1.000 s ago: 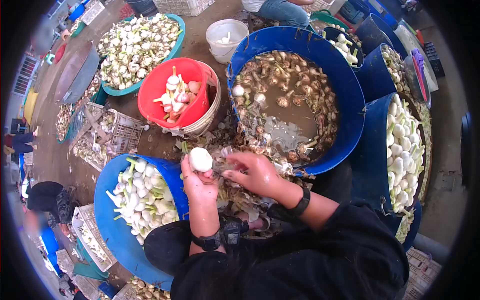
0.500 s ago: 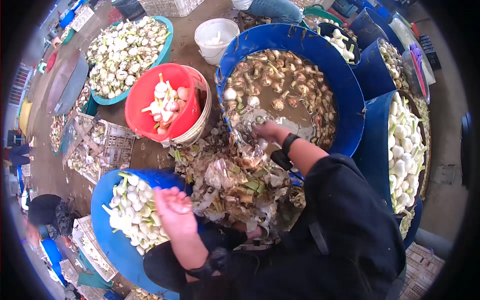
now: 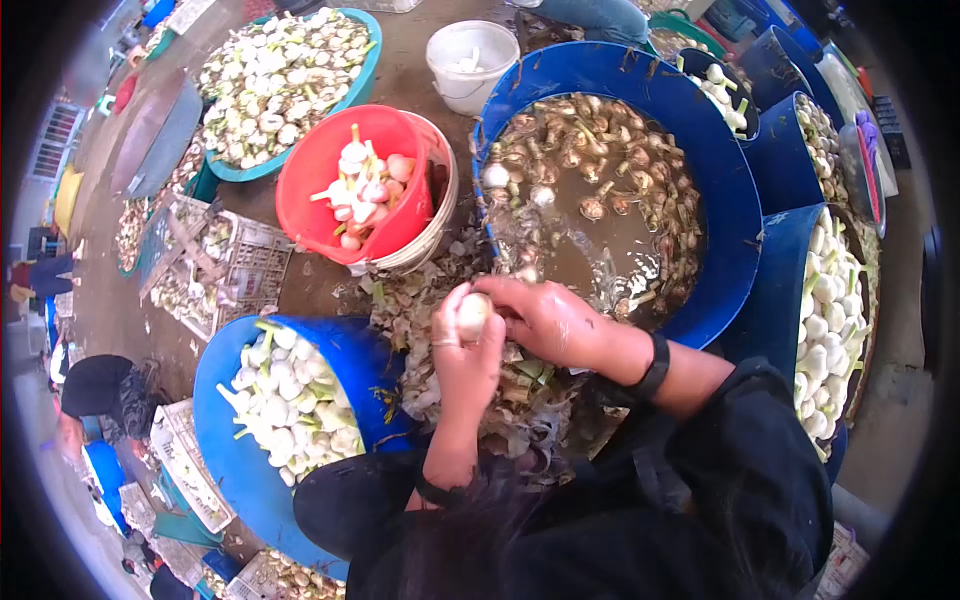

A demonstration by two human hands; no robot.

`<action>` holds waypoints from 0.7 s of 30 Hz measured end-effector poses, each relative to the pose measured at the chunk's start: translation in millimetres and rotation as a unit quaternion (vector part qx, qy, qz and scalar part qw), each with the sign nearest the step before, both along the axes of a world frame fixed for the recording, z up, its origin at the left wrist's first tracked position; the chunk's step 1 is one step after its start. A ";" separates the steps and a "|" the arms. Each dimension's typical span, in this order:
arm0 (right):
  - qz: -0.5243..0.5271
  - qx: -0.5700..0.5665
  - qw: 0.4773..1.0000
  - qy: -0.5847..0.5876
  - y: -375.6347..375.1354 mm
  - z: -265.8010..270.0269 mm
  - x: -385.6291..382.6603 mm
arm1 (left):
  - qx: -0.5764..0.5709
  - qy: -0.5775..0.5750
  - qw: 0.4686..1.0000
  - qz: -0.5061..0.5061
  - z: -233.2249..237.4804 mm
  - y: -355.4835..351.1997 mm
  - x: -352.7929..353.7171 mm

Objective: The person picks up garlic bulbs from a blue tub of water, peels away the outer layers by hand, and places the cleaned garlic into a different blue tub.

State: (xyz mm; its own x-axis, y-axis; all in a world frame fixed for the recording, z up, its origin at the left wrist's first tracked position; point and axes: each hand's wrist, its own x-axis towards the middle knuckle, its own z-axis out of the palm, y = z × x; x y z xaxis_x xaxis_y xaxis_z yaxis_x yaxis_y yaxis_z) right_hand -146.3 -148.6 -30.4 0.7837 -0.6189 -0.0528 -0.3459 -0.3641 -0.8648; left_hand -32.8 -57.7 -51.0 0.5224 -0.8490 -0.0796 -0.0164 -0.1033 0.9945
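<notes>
A pale garlic bulb (image 3: 474,315) is between my two hands, above a heap of peeled skins (image 3: 530,400). My left hand (image 3: 464,362) curls its fingers and thumb around it. From the other side, my right hand (image 3: 560,322) presses its fingertips against the same bulb. Just beyond the hands stands a blue tub (image 3: 730,250) of murky water with many brownish unpeeled garlic bulbs (image 3: 600,150) and a few white ones. To the left of my left hand, a tilted blue basin (image 3: 215,400) holds peeled white garlic (image 3: 290,400).
A red bucket (image 3: 295,200) with pinkish garlic sits inside a white bucket near the middle. Behind it are a white pail (image 3: 470,85) and a teal basin (image 3: 370,50) of garlic. Crates (image 3: 262,260) stand left; a blue barrel (image 3: 780,270) of white garlic stands right. Other people are around.
My right hand has come out of the water tub toward me. My left hand has moved right from beside the blue basin, and both now meet on a garlic bulb. The view has shifted slightly.
</notes>
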 end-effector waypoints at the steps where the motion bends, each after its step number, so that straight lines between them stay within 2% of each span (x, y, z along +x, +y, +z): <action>1: -0.005 -0.050 0.999 -0.012 9.3 3.3 5.0 | 0.041 0.069 0.996 0.032 5.0 1.6 3.0; 2: -0.042 -0.059 0.997 0.002 21.3 -4.6 10.1 | 0.063 0.157 0.979 0.109 -11.3 5.5 12.2; 3: 0.006 -0.106 0.993 0.059 28.0 -8.6 11.4 | 0.091 0.185 0.966 0.157 -8.0 8.6 15.3; 5: 0.043 -0.127 0.987 0.087 43.5 -12.6 14.1 | 0.055 0.113 0.983 0.135 -0.4 14.7 15.3; 8: 0.015 -0.170 0.983 0.075 57.9 -7.3 15.4 | 0.064 0.107 0.984 0.128 3.0 18.6 16.6; 11: -0.024 -0.159 0.982 0.097 61.2 -8.3 16.9 | 0.068 0.145 0.977 0.143 -4.2 16.9 16.1; 12: -0.066 -0.159 0.984 0.050 60.6 -8.4 16.6 | 0.069 0.149 0.977 0.133 -2.4 16.2 15.8; 13: -0.067 -0.163 0.983 0.051 59.0 -14.8 18.0 | 0.065 0.150 0.978 0.131 0.5 16.8 16.8; 14: -0.132 0.074 0.988 -0.003 56.6 -25.3 19.7 | 0.083 0.221 0.964 0.125 4.2 18.5 17.8; 15: -0.188 0.307 0.931 -0.055 53.8 -25.7 21.6 | 0.102 0.292 0.944 0.119 7.5 19.6 18.7; 16: -0.198 0.427 0.880 -0.063 52.2 -21.7 20.2 | 0.080 0.313 0.940 0.112 4.2 20.0 20.0; 17: -0.198 0.426 0.880 -0.062 54.8 -23.0 19.6 | 0.080 0.314 0.939 0.112 2.0 22.0 23.3; 19: -0.119 0.206 0.954 -0.181 60.3 -20.7 20.3 | 0.029 0.310 0.950 0.008 2.7 25.4 32.8; 20: -0.083 0.032 0.990 -0.111 60.1 -16.8 12.5 | 0.104 0.328 0.939 0.002 4.1 23.7 38.5; 21: -0.084 0.033 0.990 -0.110 60.2 -15.9 9.5 | 0.105 0.329 0.938 0.001 9.2 24.4 37.0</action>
State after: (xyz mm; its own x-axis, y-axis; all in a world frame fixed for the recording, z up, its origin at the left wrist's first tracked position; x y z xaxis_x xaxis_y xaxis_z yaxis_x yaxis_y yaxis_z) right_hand -136.8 -88.4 -46.3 0.6666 -0.7427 0.0640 -0.1969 -0.2582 -0.9458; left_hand 4.2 -33.3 -41.8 0.3036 -0.7772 -0.5512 0.5946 -0.2974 0.7470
